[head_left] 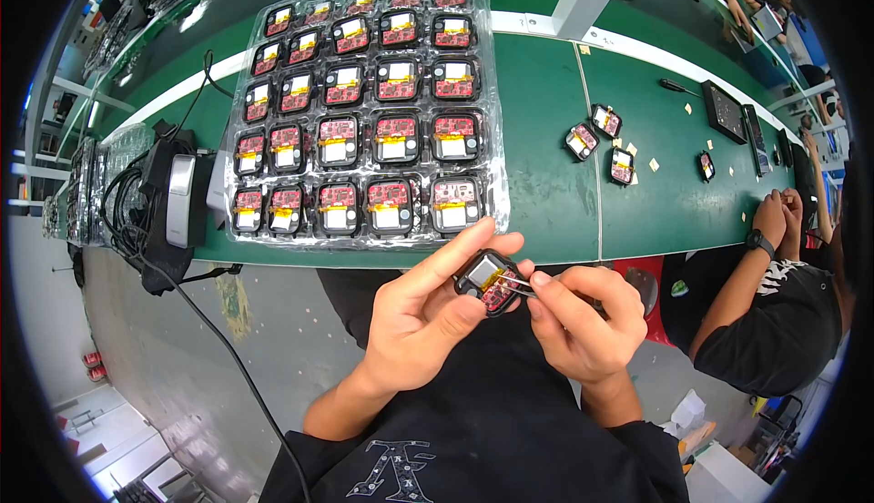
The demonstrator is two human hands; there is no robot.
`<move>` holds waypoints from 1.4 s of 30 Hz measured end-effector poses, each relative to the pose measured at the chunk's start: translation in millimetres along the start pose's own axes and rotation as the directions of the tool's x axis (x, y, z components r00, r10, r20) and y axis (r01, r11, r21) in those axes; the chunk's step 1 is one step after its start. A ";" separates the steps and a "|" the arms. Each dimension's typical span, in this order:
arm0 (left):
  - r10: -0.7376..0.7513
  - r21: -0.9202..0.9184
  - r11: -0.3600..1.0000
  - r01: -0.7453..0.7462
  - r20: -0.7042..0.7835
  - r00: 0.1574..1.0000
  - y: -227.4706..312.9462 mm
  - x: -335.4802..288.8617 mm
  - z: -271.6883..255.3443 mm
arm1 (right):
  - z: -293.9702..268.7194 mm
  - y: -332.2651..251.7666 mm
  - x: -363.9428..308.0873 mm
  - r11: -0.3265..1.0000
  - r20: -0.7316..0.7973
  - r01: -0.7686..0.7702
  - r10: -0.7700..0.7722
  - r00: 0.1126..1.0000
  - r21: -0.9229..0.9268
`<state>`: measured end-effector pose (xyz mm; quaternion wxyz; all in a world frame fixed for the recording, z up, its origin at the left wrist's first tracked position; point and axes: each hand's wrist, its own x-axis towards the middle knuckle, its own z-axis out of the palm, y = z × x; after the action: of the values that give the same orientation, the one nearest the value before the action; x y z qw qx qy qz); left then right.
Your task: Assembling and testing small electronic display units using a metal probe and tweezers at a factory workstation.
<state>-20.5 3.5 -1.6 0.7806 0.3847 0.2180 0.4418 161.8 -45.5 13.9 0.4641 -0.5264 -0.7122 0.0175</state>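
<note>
Circuit module [484, 273] in left grip [421, 327], tweezers [521, 290] in right grip [587, 323]

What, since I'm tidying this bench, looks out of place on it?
Pale scraps lie strewn right of the tray, around a few loose units; that looks untidy beside the tray's neat rows. I cannot tell whether the scraps are waste. No damage stands out.

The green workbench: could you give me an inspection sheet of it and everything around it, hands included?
Surface: green workbench, partly covered by a clear tray.
Job's things: held module; similar modules sit in rows in the tray.
Clutter: four loose modules and pale scraps toward the right.
Hands: left hand holds the module; right hand holds tweezers at it, contact unclear.
Cables: black cables bundled at left, one hanging past the edge.
Surroundings: co-worker in black, right.
</note>
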 end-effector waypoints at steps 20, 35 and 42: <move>0.067 0.267 0.962 -0.063 -0.007 0.998 2.6 -2.6 8.7 | -2.7 -4.3 -0.2 0.998 0.004 -0.056 0.056 0.998 0.016; 0.073 0.222 0.972 -0.071 0.000 0.997 2.0 -2.3 6.7 | -1.8 -3.5 0.1 1.000 0.009 -0.027 0.027 1.000 -0.009; 0.067 0.233 0.970 -0.064 -0.007 0.998 3.4 -1.1 5.7 | -4.6 -4.4 1.0 0.999 0.034 -0.018 0.019 0.999 -0.032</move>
<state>-19.0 1.3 4.6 0.7135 0.4773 0.2610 0.4415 161.7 -48.8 19.4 0.4433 -0.5400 -0.7152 0.0196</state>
